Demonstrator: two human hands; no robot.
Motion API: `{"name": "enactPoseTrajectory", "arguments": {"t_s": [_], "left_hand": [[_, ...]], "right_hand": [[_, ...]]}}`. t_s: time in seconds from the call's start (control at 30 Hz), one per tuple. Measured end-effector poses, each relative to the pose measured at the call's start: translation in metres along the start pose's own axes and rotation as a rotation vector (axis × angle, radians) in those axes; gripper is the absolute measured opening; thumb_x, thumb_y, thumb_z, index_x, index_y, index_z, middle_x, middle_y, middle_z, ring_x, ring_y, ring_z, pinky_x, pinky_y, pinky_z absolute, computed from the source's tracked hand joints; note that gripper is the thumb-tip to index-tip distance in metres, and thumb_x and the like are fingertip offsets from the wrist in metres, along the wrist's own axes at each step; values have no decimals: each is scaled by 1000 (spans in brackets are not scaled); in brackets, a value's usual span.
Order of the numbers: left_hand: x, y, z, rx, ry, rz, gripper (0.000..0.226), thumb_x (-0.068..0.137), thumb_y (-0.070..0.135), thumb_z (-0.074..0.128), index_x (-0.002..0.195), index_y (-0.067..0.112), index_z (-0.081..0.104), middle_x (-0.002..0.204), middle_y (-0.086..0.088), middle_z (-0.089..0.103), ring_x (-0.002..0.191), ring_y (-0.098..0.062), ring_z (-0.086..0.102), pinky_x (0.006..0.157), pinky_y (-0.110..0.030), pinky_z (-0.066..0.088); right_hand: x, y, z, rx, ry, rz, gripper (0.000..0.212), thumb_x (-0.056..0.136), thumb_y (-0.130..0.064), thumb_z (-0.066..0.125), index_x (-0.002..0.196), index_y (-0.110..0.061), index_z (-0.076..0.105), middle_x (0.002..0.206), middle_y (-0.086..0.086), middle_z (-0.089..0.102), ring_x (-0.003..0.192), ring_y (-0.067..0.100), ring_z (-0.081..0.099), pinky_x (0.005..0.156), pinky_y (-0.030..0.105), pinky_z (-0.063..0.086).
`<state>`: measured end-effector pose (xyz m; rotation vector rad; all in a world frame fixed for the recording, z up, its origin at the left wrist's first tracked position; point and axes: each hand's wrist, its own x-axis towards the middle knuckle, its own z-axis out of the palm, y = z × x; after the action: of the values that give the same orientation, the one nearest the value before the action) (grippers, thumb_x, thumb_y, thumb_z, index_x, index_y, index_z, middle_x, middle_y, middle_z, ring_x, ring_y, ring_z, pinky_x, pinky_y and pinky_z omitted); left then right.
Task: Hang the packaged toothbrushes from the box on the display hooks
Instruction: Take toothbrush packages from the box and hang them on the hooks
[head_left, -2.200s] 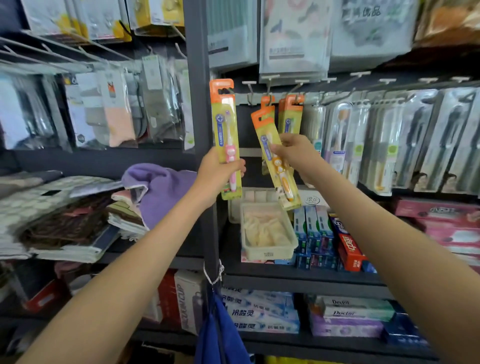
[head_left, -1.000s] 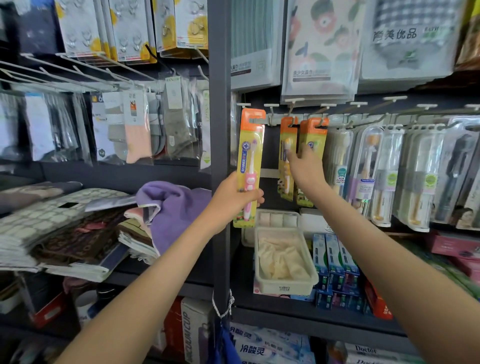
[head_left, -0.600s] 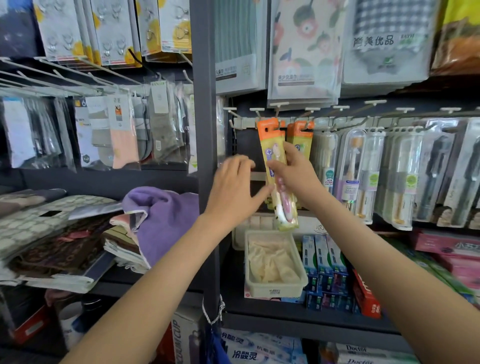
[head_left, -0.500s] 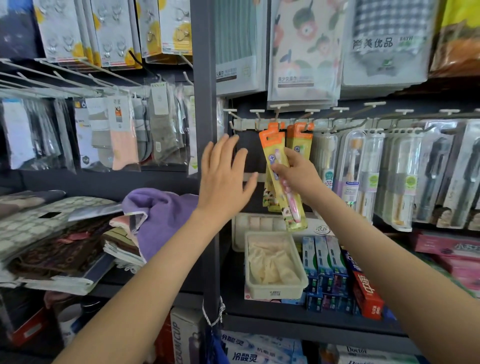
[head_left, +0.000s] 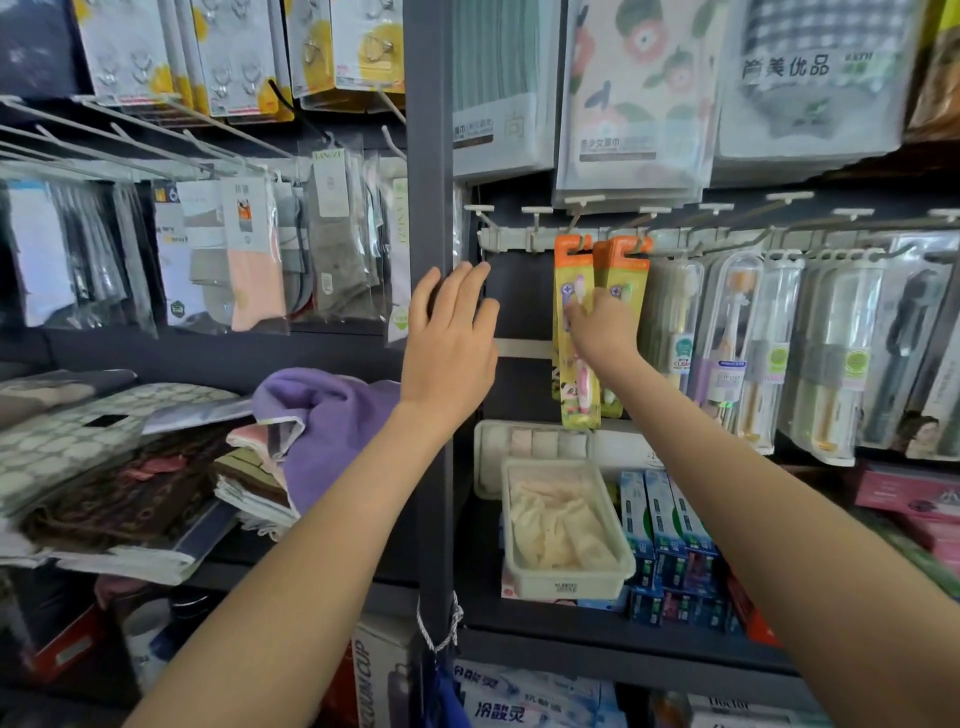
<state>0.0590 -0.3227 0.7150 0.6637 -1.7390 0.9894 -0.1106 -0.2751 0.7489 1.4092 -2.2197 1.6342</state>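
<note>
The right hand (head_left: 602, 332) fingers pinch the hanging toothbrush pack (head_left: 582, 389) (orange-topped); left hand (head_left: 449, 343) fingers loosely spread.

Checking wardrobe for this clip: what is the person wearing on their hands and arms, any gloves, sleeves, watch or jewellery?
Nothing that shows. The left hand and right hand are ungloved, with no rings visible from this side. Neither wrist carries a watch, band or bracelet. Both arms are uncovered right down to the frame's lower edge, so no sleeve or cuff comes into view.

Glossy plastic toothbrush pack (head_left: 578, 382)
</note>
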Motion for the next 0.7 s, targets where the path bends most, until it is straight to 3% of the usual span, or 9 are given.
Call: {"name": "enactPoseTrajectory", "arguments": {"t_s": [0.13,0.2,0.3,0.37,0.47,0.6,0.7], "left_hand": [[2,-1,-2,-8,8,23,16,75,11,62,90,8,67,126,-13,61,119,-29,53,111,-45,24],[-3,3,-6,-15,-5,4,15,76,12,61,90,9,67,126,-13,62,120,-29,54,111,-48,24],[-32,30,-8,-144,-9,-59,19,78,14,58,94,8,66,132,-15,58,127,-30,48,111,-51,21],[-61,59,-8,-290,-28,-102,25,78,14,56,100,8,65,133,-15,56,130,-29,41,110,-51,20],[-110,101,-18,-499,-197,-146,36,77,18,48,106,5,64,127,-17,58,124,-31,45,105,-44,25],[-182,159,-48,-756,-581,-176,33,80,15,55,109,0,61,104,-17,64,97,-37,60,82,-42,43],[-239,195,-75,-794,-785,-168,31,84,13,62,111,-1,61,99,-17,66,91,-35,62,74,-40,50]], "right_hand": [[-22,10,0,-8,8,6,28,100,-18,41,117,3,50,98,12,57,71,19,47,50,27,28],[-41,16,1,-33,20,3,32,99,-17,43,125,2,48,102,11,58,75,19,49,47,23,30],[-74,32,2,-55,27,-41,40,97,-12,44,135,-2,43,106,8,58,90,21,57,65,24,39],[-96,45,3,-121,24,-91,40,96,-10,46,135,-2,43,114,12,58,102,25,56,71,23,33],[-140,70,1,-186,-29,-126,38,96,-11,47,134,-3,45,126,16,55,109,28,54,73,22,33],[-214,132,-11,-235,-193,-73,34,96,-12,49,129,-4,49,117,16,56,101,28,55,75,25,36],[-266,186,-20,-257,-306,-32,30,96,-11,50,125,-3,53,110,15,58,94,28,56,72,30,40]]}}
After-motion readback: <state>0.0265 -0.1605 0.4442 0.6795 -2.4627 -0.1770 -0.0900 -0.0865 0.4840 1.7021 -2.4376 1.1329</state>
